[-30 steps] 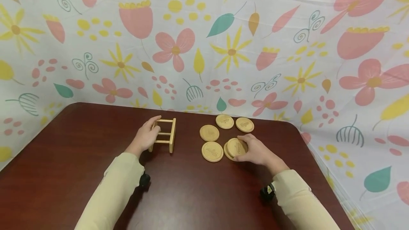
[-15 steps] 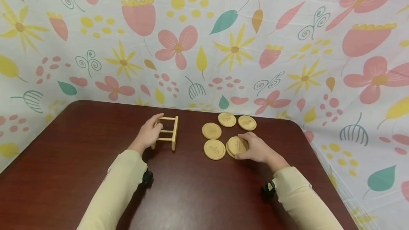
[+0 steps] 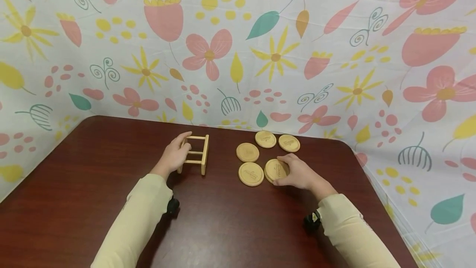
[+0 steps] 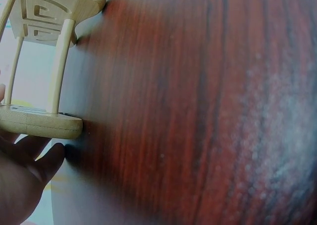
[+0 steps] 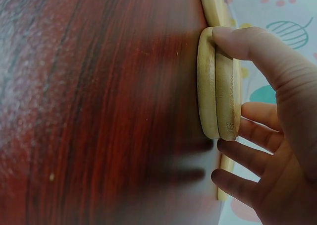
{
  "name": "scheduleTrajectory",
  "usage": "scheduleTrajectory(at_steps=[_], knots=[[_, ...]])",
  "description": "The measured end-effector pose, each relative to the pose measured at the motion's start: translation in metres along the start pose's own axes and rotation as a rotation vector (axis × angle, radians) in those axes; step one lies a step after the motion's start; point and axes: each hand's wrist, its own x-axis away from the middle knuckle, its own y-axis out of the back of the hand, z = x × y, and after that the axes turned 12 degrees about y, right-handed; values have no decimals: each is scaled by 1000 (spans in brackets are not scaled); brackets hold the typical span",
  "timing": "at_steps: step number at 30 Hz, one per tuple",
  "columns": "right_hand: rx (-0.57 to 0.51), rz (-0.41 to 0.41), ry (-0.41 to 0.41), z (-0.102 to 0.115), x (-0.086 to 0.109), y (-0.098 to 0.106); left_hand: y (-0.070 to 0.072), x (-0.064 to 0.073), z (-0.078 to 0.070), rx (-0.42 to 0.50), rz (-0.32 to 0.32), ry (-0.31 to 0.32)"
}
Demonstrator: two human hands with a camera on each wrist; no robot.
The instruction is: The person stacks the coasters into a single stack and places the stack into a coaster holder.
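A small wooden coaster rack (image 3: 204, 155) with round bars stands on the left part of the table. My left hand (image 3: 174, 154) holds its left side panel, with fingers over the top; the panel is mostly hidden in the head view. In the left wrist view, the rack's slotted far panel (image 4: 59, 9) shows beyond the bars. On the right, my right hand (image 3: 298, 173) pinches the upper round wooden coaster (image 3: 278, 170) of two stacked ones, thumb at its near edge. The right wrist view shows the lower coaster (image 5: 206, 86) flat on the table beneath it.
Beside the stack lie several more wooden coasters: one at near left (image 3: 251, 174), a plain-faced coaster (image 3: 247, 152) behind it, and two coasters (image 3: 265, 139) by the back edge. A flowered cloth (image 3: 208, 94) hangs behind the dark wooden table (image 3: 223, 226).
The upper coaster in my right hand has come down and sits more squarely over the lower one. My left hand stays on the rack. The head view has shifted slightly.
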Motion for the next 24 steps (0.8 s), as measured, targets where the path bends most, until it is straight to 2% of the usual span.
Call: scheduleTrajectory(at_steps=[16,24], knots=[[-15,-11,-4,2,5,-2,-2,2,2,-6,12,4],[-43,-19,4,3,3,1,0,4,-1,-22,-4,-4]])
